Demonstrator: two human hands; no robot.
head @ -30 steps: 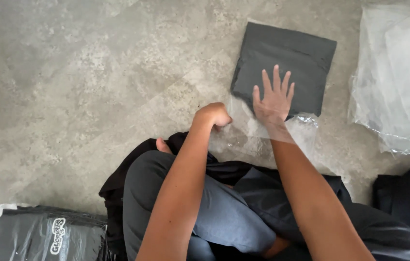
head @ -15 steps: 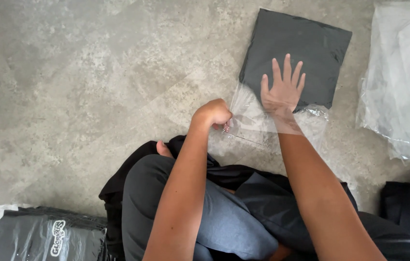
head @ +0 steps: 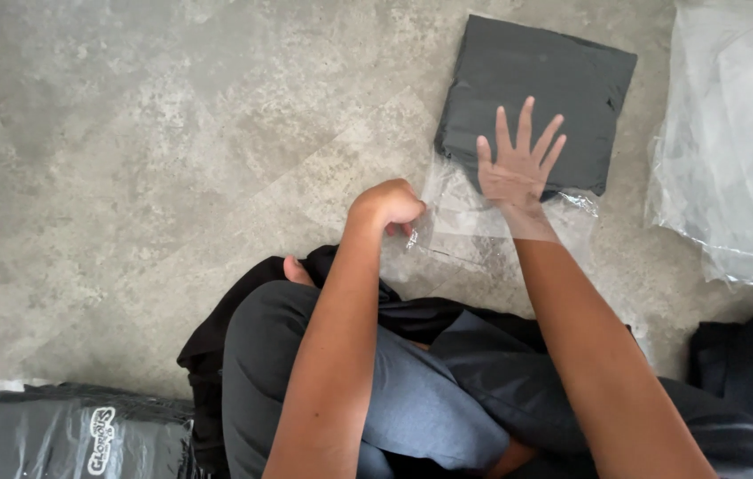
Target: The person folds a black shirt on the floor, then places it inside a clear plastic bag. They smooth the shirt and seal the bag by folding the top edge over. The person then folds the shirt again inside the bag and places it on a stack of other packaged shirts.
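- Nearest, at the floor's near left corner of the view, lies a black plastic bag [head: 66, 439] with white print, glossy and crumpled.
- The person sits on the floor with legs folded, in grey trousers [head: 412, 399], with dark cloth [head: 217, 346] bunched beneath and around the knees.
- At the near right edge of the view a second heap of black fabric [head: 749, 364] rests on the floor, well apart from the hands.
- The left hand [head: 387, 206] is curled into a loose fist, its fingertips pinching the near left edge of a clear plastic bag [head: 483, 226] and holding its mouth open just beyond the knees.
- The right hand [head: 518, 164] is inside that clear plastic bag, seen through the film, fingers spread wide and palm down, pressed flat on the near edge of a folded black garment [head: 536, 89].
- The folded black garment is a neat, flat rectangle lying on the floor just beyond the hands, turned slightly askew; its near end sits within the mouth of the clear bag, while the rest looks bare, though I cannot tell exactly how far the film reaches.
- Farther right, along the right edge of the view, a loose pile of clear plastic sheeting [head: 731, 151] lies crumpled, near the garment but not touching it.
- The grey mottled concrete floor [head: 146, 133] stretches to the far left.
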